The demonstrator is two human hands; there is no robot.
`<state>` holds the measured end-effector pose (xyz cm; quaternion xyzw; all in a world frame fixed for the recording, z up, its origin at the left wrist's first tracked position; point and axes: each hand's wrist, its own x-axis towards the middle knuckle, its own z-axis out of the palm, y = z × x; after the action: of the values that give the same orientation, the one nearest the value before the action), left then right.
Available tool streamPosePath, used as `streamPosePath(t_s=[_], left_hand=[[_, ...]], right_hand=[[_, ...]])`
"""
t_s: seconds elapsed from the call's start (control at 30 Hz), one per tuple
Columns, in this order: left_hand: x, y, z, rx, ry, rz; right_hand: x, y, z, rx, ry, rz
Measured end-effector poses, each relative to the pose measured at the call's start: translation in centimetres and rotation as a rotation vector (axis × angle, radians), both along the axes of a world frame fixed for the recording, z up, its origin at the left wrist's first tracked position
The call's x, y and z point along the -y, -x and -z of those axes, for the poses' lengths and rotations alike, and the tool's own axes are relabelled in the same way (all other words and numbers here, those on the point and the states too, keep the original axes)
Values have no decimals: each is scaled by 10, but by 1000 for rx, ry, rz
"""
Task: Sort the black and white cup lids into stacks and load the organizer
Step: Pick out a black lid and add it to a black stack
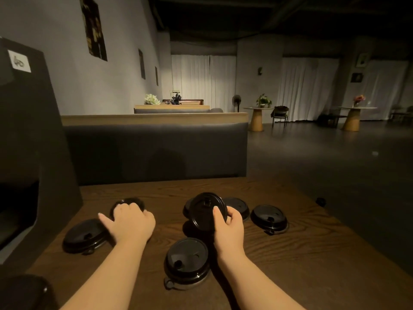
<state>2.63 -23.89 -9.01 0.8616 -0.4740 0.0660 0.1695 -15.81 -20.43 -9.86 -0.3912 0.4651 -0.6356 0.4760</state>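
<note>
Several black cup lids lie on the dark wooden table (290,265). My right hand (228,227) holds one black lid (205,210) tilted up on edge above the table, thumb on its face. My left hand (129,222) curls over another black lid (131,202) lying flat farther back. Other black lids lie at the left (83,236), front centre (186,262), far right (268,218) and behind the raised lid (239,206). The black organizer (29,142) stands at the table's left. No white lids are visible.
A dark padded bench back (156,151) runs behind the table. A small dark object (320,201) sits at the table's right edge. A dark rounded shape (24,291) fills the bottom left corner. Round tables and chairs stand far off.
</note>
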Motion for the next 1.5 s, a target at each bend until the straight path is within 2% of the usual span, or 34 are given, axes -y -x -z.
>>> streamPosePath(t_s=[0.07, 0.17, 0.37, 0.43, 0.5, 0.57, 0.63, 0.67, 0.73, 0.87, 0.93, 1.07, 1.17, 1.23, 1.33, 1.5], left_hand=[[-5, 5, -3, -54, 100, 101], [-11, 9, 0, -269, 189, 232], [-42, 21, 3, -589, 250, 382], [-53, 27, 1, -574, 283, 378], [-58, 27, 2, -470, 214, 281], [-61, 24, 0, -418, -14, 196], [-63, 23, 1, -369, -181, 234], [-63, 24, 2, -352, -203, 280], [-63, 24, 3, -388, -135, 353], [-65, 23, 5, -770, 256, 517], [-67, 23, 2, -818, 367, 557], [-71, 29, 0, -766, 348, 683], [-71, 34, 0, -805, 281, 751], [-69, 35, -2, -996, 258, 743], [-66, 28, -4, -1415, 285, 657], [-64, 16, -3, -1795, 430, 508]], right_hand=[[0, -1, 0, -15, -2, -6], [-2, -2, -1, -23, -12, -9], [-8, -2, -4, -83, -9, -21], [-10, -3, -4, -122, -8, -37], [-12, -5, -4, -160, -7, -61], [-13, -7, -4, -189, -13, -77], [-12, -6, -4, -214, -17, -83], [-11, -5, -4, -219, -21, -79], [-9, -4, -4, -205, -29, -72], [-4, -4, -3, -147, -84, -51], [-2, -2, -6, -80, -109, -45], [-3, 3, -9, -3, -119, -107], [-6, -2, -11, 77, -140, -207], [-9, -1, -15, 116, -130, -259], [-12, 1, -17, 198, -143, -261], [-17, 2, -19, 214, -137, -319]])
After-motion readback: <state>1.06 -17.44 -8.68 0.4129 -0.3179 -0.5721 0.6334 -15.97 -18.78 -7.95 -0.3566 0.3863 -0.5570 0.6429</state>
